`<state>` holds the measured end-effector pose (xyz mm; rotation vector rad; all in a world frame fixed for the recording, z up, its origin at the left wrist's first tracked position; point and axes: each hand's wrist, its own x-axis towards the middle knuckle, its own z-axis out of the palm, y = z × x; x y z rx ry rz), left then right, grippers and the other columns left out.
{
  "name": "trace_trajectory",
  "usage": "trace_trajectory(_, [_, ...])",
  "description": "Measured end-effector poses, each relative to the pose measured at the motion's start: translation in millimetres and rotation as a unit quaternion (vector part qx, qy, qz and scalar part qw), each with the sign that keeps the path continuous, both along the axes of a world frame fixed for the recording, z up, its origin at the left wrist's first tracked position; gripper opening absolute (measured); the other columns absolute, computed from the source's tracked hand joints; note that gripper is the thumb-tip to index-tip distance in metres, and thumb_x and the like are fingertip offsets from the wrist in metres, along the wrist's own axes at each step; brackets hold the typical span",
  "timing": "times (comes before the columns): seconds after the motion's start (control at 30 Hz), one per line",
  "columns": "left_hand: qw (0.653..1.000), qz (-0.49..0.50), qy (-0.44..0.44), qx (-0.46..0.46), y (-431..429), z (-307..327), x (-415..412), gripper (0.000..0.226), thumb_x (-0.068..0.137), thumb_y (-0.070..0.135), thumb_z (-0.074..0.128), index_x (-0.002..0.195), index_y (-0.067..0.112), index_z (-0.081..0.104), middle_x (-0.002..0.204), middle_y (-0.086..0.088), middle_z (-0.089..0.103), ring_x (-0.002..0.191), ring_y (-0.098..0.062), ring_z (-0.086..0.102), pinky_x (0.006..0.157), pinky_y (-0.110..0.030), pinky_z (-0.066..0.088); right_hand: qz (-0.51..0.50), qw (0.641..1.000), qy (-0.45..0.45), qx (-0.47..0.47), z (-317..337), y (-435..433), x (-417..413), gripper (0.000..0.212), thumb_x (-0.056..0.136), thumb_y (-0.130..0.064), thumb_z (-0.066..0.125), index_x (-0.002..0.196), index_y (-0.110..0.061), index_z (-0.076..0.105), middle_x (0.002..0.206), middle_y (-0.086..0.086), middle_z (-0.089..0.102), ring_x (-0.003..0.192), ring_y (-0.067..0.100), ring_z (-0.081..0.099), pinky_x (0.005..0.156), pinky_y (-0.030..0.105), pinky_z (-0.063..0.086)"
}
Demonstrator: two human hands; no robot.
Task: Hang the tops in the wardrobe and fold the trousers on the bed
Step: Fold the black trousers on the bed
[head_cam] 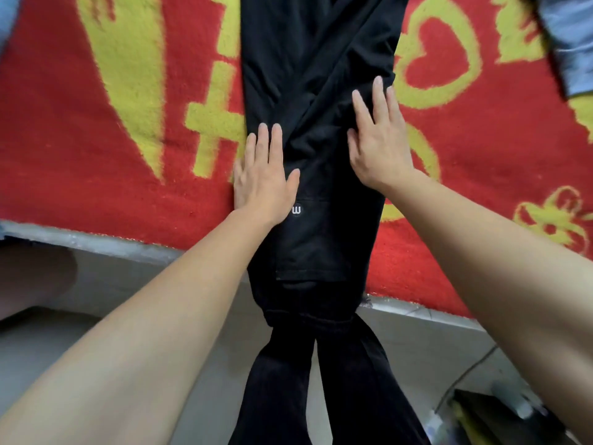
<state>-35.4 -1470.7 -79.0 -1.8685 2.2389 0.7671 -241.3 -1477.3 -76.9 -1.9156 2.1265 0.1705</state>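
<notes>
Black trousers [317, 175] lie lengthwise on the red-and-yellow blanket [106, 130] of the bed, one end hanging over its edge. Left hand [263, 175] and right hand [378, 146] press flat on them, fingers straight, gripping nothing.

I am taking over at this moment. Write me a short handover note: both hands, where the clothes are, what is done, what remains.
Left hand: open, flat on the black trousers.
Right hand: open, flat on them too.
Trousers lie lengthwise on the red blanket; their lower part hangs over the bed edge.
Done: smoothed out. Left: not folded short yet.
A blue garment lies at the far right; wardrobe not in view.
</notes>
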Motion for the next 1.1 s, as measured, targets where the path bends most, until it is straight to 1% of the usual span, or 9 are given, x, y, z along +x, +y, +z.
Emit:
trace_trajectory(0.17, [0.997, -0.034, -0.072, -0.017, -73.2, -26.9, -25.9, 0.079, 0.100, 0.056, 0.031, 0.156, 0.019, -0.010, 0.165, -0.007, -0.009, 0.152, -0.025, -0.007, 0.120, -0.057, 0.006, 0.025, 0.995, 0.004, 0.100, -18.6, -22.4, -33.1, 0.064, 0.104, -0.050, 0.025, 0.159, -0.020, 0.011, 0.166, 0.011, 0.005, 0.153, 0.033, 0.004, 0.121, 0.049, 0.015])
trace_trajectory(0.27, [0.989, -0.077, -0.127, -0.001, -128.4, -36.4, -25.3, 0.097, 0.086, 0.080, 0.021, 0.153, 0.026, -0.021, 0.162, -0.007, -0.022, 0.150, -0.023, -0.017, 0.117, -0.062, 0.001, 0.019, 0.999, 0.008, 0.038, -19.8, -38.0, -40.8, 0.060, 0.102, -0.057, 0.028, 0.150, -0.022, 0.040, 0.155, 0.010, 0.035, 0.141, 0.033, 0.032, 0.111, 0.046, 0.031])
trace_trajectory(0.37, [0.977, -0.112, -0.173, 0.048, -161.5, -39.7, -24.6, 0.117, 0.062, 0.098, 0.011, 0.143, 0.030, -0.038, 0.156, -0.011, -0.037, 0.145, -0.025, -0.031, 0.111, -0.068, -0.006, -0.039, 0.996, -0.016, -0.081, -12.0, -80.3, -47.6, 0.051, 0.101, -0.053, 0.033, 0.117, -0.016, 0.064, 0.124, 0.009, 0.056, 0.114, 0.032, 0.051, 0.094, 0.042, 0.037])
trace_trajectory(0.43, [0.974, -0.117, -0.181, 0.073, -166.8, -42.8, -26.2, 0.118, 0.055, 0.100, 0.006, 0.133, 0.030, -0.050, 0.151, -0.012, -0.043, 0.142, -0.027, -0.037, 0.109, -0.070, -0.009, -0.025, 0.991, -0.022, -0.127, -10.3, -116.6, -50.1, 0.046, 0.100, -0.046, 0.035, 0.121, -0.016, 0.061, 0.134, 0.012, 0.053, 0.123, 0.032, 0.049, 0.102, 0.041, 0.034])
trace_trajectory(0.5, [0.972, -0.116, -0.181, 0.095, -169.8, -46.0, -27.6, 0.117, 0.050, 0.101, -0.001, 0.126, 0.031, -0.055, 0.146, -0.012, -0.049, 0.139, -0.027, -0.042, 0.107, -0.070, -0.012, 0.021, 0.991, -0.035, -0.130, -12.3, -156.0, -49.0, 0.051, 0.102, -0.043, 0.032, 0.143, -0.016, 0.047, 0.156, 0.014, 0.034, 0.144, 0.033, 0.032, 0.116, 0.043, 0.025])
trace_trajectory(0.67, [0.971, -0.117, -0.169, 0.121, -174.7, -53.7, -21.8, 0.120, 0.045, 0.104, -0.010, 0.130, 0.031, -0.053, 0.131, -0.007, -0.063, 0.129, -0.025, -0.053, 0.104, -0.069, -0.019, 0.131, 0.990, 0.043, -0.011, -42.6, -225.1, -67.4, 0.066, 0.103, -0.057, 0.016, 0.159, -0.024, 0.012, 0.167, 0.006, 0.003, 0.154, 0.030, 0.001, 0.122, 0.047, 0.009])
trace_trajectory(0.93, [0.973, -0.125, -0.156, 0.112, -172.2, -58.4, -18.2, 0.120, 0.053, 0.103, -0.005, 0.138, 0.028, -0.046, 0.142, -0.010, -0.055, 0.135, -0.027, -0.047, 0.100, -0.067, -0.024, 0.096, 0.995, -0.004, 0.012, -47.6, -230.1, -69.7, 0.068, 0.101, -0.059, 0.022, 0.160, -0.026, 0.009, 0.167, 0.004, -0.003, 0.154, 0.029, -0.005, 0.122, 0.046, 0.003])
trace_trajectory(1.03, [0.974, -0.124, -0.147, 0.122, -171.8, -53.8, -18.4, 0.120, 0.054, 0.102, -0.004, 0.140, 0.029, -0.043, 0.145, -0.010, -0.051, 0.136, -0.028, -0.045, 0.103, -0.068, -0.021, 0.056, 0.990, -0.132, 0.014, -30.8, -238.2, -71.5, 0.058, 0.101, -0.049, 0.043, 0.153, -0.024, 0.034, 0.164, 0.007, 0.018, 0.153, 0.027, 0.012, 0.122, 0.042, 0.010])
trace_trajectory(1.1, [0.974, -0.127, -0.144, 0.120, -171.7, -53.7, -17.3, 0.121, 0.053, 0.103, -0.004, 0.140, 0.029, -0.043, 0.145, -0.010, -0.052, 0.136, -0.028, -0.046, 0.102, -0.068, -0.022, -0.059, 0.965, -0.234, -0.100, -16.9, -241.8, -73.6, 0.042, 0.098, -0.035, 0.054, 0.136, -0.017, 0.057, 0.146, 0.009, 0.047, 0.139, 0.021, 0.041, 0.116, 0.032, 0.028])
